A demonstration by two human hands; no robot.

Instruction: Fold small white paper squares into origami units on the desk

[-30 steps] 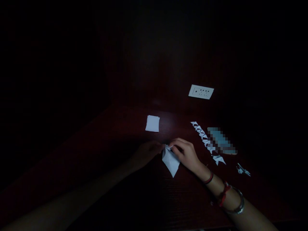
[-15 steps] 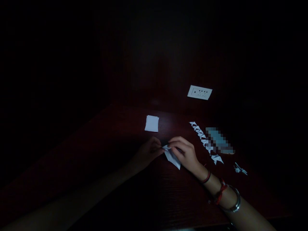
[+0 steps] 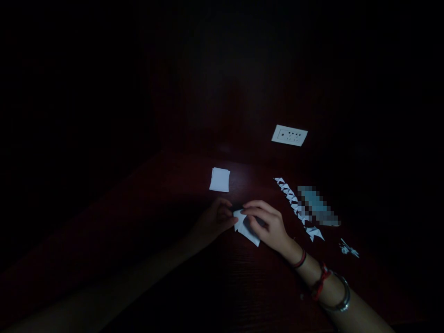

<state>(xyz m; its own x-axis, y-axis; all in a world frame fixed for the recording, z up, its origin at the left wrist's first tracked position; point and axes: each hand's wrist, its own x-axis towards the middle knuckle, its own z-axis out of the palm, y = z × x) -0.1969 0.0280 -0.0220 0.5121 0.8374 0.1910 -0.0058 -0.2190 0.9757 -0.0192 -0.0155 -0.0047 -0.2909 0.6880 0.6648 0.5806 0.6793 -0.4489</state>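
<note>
Nearer than the square white paper stack, a partly folded white paper sheet is gripped by the left hand and right hand, presumably to steady its creases.

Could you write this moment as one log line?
left hand: at edge of white paper | right hand: over same paper | beyond: paper stack | right side: folded-paper row

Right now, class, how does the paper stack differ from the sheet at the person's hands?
The paper stack is squarish, while the sheet shows a notched edge. The left fingers and right fingers are at the sheet; the paper stack lies clear of both. The paper stack sits farther from the camera than the sheet. Both are white paper.
</note>
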